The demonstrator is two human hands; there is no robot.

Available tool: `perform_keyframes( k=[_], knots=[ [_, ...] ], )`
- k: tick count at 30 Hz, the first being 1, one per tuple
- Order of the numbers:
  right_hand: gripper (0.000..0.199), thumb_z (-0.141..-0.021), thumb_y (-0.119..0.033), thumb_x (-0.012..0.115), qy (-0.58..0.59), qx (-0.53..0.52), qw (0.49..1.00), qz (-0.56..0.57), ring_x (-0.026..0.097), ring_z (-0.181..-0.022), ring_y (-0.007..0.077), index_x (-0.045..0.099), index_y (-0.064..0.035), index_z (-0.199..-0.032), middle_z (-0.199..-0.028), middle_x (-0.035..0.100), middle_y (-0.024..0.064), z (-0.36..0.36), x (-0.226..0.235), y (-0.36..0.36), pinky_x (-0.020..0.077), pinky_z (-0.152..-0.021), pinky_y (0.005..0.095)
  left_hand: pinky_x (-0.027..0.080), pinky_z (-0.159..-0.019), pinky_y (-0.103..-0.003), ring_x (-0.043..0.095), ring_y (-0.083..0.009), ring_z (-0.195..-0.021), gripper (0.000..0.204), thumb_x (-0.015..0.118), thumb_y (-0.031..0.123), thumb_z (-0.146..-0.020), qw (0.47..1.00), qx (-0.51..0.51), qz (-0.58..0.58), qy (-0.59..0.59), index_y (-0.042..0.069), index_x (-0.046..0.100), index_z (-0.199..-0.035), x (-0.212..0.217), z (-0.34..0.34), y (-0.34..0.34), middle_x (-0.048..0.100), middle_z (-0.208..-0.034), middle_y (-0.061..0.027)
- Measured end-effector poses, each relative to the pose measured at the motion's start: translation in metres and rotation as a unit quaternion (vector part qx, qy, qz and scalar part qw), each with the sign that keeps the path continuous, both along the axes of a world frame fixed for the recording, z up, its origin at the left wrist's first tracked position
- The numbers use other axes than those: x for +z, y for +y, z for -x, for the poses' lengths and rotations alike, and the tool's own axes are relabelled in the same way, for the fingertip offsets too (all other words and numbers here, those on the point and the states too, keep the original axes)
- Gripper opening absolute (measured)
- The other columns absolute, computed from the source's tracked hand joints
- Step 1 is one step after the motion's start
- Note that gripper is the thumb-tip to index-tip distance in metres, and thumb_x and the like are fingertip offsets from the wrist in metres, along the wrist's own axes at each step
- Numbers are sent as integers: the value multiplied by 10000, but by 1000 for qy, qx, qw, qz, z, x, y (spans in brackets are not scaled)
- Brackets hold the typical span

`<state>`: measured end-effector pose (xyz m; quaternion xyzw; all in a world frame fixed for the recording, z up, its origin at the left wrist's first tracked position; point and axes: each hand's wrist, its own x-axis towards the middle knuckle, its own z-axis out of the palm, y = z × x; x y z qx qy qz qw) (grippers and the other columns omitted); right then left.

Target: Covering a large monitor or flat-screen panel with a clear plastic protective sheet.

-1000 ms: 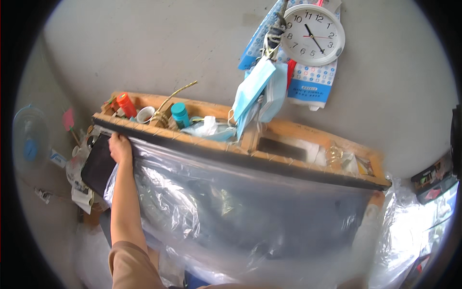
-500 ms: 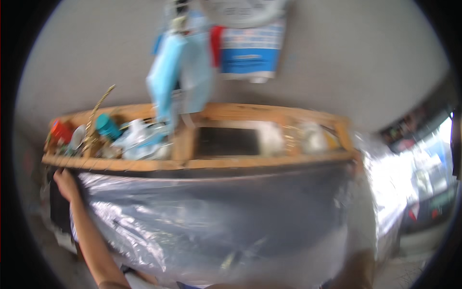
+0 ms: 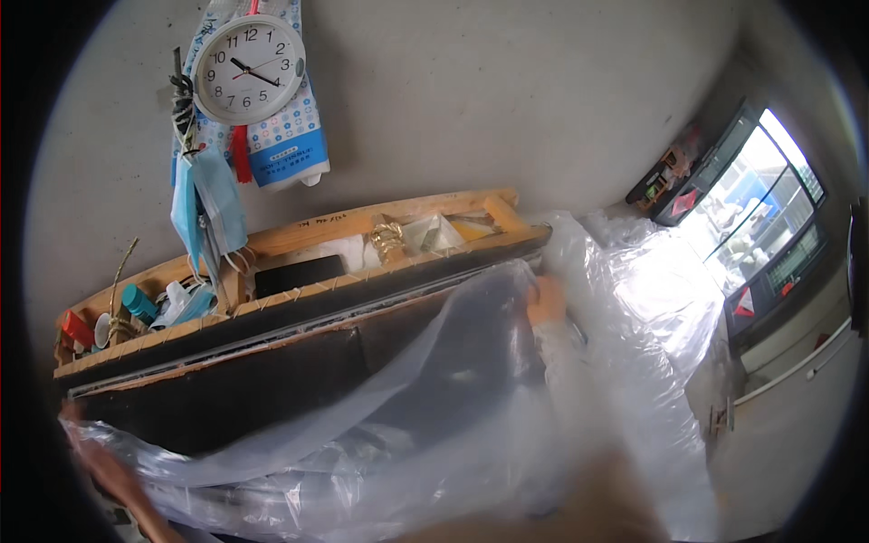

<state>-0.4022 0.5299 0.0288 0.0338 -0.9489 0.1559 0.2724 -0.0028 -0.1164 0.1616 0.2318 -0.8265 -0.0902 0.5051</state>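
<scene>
A clear plastic sheet (image 3: 380, 443) hangs across the lower part of a long dark panel (image 3: 253, 380), its upper edge sagging between my hands. At the far left my left hand (image 3: 95, 452) is closed on the sheet's edge, though motion smears its fingers. My right hand (image 3: 546, 303) pinches the sheet near the panel's upper right end. Part of the sheet lies over my right forearm, which shows dimly through it. The dark panel is bare from its top edge down to the sheet on the left and middle.
Above the panel runs a wooden frame (image 3: 380, 217) holding a red object (image 3: 78, 329), a teal cup-like object (image 3: 138, 304) and a black flat object (image 3: 299, 276). Face masks (image 3: 206, 206) and a round clock (image 3: 249, 70) hang on the wall. More plastic (image 3: 634, 290) lies right, towards a bright window (image 3: 751, 195).
The sheet's left part has come down off the panel's upper edge, baring the dark surface. My left hand has moved lower. The view has turned right and tilted.
</scene>
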Motion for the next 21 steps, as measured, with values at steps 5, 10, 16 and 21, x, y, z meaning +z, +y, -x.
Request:
perform_keyframes(
  k=[5, 10, 16, 21],
  knots=[
    [106, -825, -160, 561, -89, 40, 920, 380, 522, -604, 113, 547, -56, -838, -682, 559, 17, -70, 62, -65, 424, -551, 271, 402, -728, -441, 447, -346, -595, 374, 529, 242, -835, 924, -12, 216, -314, 69, 386, -537, -76, -25, 39, 437, -553, -118],
    [84, -830, -93, 566, -110, 277, 835, 463, 415, -514, 19, 528, -18, -838, -577, 500, -12, -215, 89, -158, 345, -454, 188, 421, -747, -410, 549, -342, -823, 126, 555, 44, -725, 908, 281, -45, -307, 3, 572, -843, -98, -146, -27, 577, -844, -176],
    [80, -795, -62, 603, -24, 298, 850, 433, 439, -486, 88, 536, -24, -816, -589, 512, 31, -249, 105, -156, 351, -445, 221, 423, -566, -216, 497, -85, -660, 352, 624, 60, -736, 897, -392, -156, -130, 21, 551, -1079, 36, 94, 258, 517, -1110, -78],
    [88, -752, -106, 621, 90, 367, 906, 191, 528, -525, 238, 557, -56, -785, -636, 562, 62, -237, 145, -125, 392, -462, 332, 389, -550, -205, 469, -59, -605, 139, 588, 138, -821, 707, -575, -406, -66, 41, 567, -919, -2, 146, 334, 563, -745, 13]
  ],
)
